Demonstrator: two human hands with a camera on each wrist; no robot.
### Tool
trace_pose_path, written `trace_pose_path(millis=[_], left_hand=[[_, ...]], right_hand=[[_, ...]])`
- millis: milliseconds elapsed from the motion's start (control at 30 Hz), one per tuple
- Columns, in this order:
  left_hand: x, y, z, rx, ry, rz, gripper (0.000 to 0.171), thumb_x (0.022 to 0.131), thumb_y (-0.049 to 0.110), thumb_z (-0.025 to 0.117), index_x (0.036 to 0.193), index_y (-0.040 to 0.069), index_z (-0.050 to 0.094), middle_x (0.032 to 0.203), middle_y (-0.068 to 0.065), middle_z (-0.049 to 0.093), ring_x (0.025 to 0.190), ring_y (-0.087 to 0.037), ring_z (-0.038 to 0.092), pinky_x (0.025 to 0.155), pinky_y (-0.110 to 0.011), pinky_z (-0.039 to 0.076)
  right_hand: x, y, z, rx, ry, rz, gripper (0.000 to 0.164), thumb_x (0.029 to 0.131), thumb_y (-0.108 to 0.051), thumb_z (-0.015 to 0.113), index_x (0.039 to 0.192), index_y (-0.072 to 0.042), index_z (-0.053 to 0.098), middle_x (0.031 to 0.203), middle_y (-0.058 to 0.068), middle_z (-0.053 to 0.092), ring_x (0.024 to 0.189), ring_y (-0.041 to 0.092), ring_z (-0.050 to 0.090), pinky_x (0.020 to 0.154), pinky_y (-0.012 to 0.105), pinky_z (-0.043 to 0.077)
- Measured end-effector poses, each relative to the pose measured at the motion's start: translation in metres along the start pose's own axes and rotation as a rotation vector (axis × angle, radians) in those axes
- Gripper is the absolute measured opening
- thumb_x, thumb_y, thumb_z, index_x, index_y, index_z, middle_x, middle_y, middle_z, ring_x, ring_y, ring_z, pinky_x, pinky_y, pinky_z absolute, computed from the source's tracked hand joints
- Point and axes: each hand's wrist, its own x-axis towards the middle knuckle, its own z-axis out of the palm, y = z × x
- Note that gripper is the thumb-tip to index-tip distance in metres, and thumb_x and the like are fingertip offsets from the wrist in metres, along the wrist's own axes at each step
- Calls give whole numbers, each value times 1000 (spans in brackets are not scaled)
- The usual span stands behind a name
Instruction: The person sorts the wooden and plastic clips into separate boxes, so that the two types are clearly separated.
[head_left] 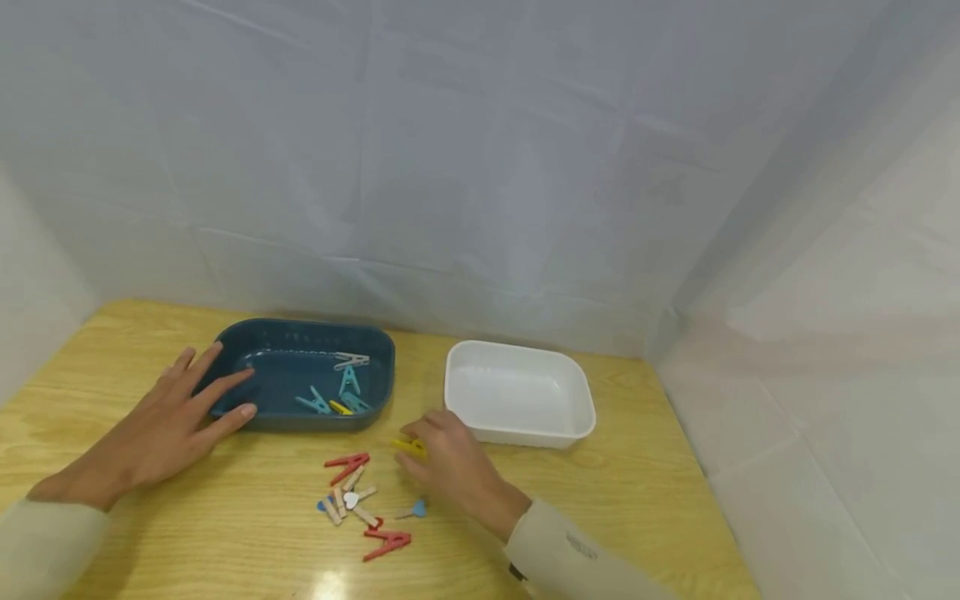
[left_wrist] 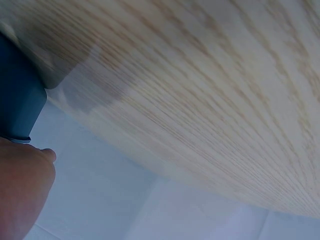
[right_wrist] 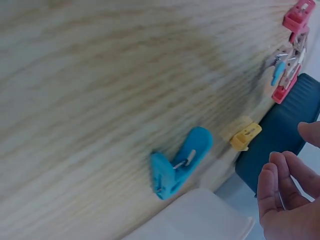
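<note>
My left hand (head_left: 174, 415) rests at the left end of a dark blue tray (head_left: 300, 422), fingers spread over its rim; the left wrist view shows only part of that hand (left_wrist: 22, 187). Inside the tray lie several clothespins, including a turquoise clothespin (head_left: 349, 380) and a white clothespin (head_left: 351, 360). My right hand (head_left: 457, 467) reaches over the table with its fingertips at a yellow clothespin (head_left: 410, 447). In the right wrist view, thumb and fingers stand apart beside the yellow clothespin (right_wrist: 245, 137), which lies on the wood. Nearer that camera lies a blue clothespin (right_wrist: 180, 162).
A white tray (head_left: 519, 392) stands right of the dark blue one. In front are red clothespins (head_left: 387, 543) and several small wooden clothespins, one with a white heart (head_left: 350, 500) and another with a blue heart (head_left: 418, 507). White sheeting (head_left: 480, 208) encloses the wooden table.
</note>
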Motion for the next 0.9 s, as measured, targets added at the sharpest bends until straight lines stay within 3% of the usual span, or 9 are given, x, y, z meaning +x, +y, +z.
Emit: trace_pose_path(millis=[300, 500, 900], left_hand=[[0, 1, 0, 9, -3, -4, 67, 115, 48, 52, 167, 7, 41, 180, -32, -2, 162, -65, -9, 127, -82, -4], [1, 0, -1, 5, -6, -1, 67, 115, 47, 52, 167, 7, 41, 180, -32, -3, 161, -65, -10, 126, -83, -5], [1, -2, 1, 1, 6, 5, 66, 115, 47, 53, 167, 7, 43, 180, -31, -2, 162, -64, -11, 128, -81, -5]], right_hand=[[-11, 9, 9, -7, 0, 20, 25, 98, -24, 81, 117, -9, 81, 106, 1, 77, 95, 12, 67, 86, 23, 58], [-17, 8, 11, -71, -11, 33, 26, 101, -23, 78, 121, -7, 80, 107, 2, 74, 97, 14, 66, 88, 26, 60], [-18, 5, 20, -213, 41, 43, 20, 98, -18, 78, 114, -7, 80, 100, 4, 71, 86, 16, 65, 74, 27, 60]])
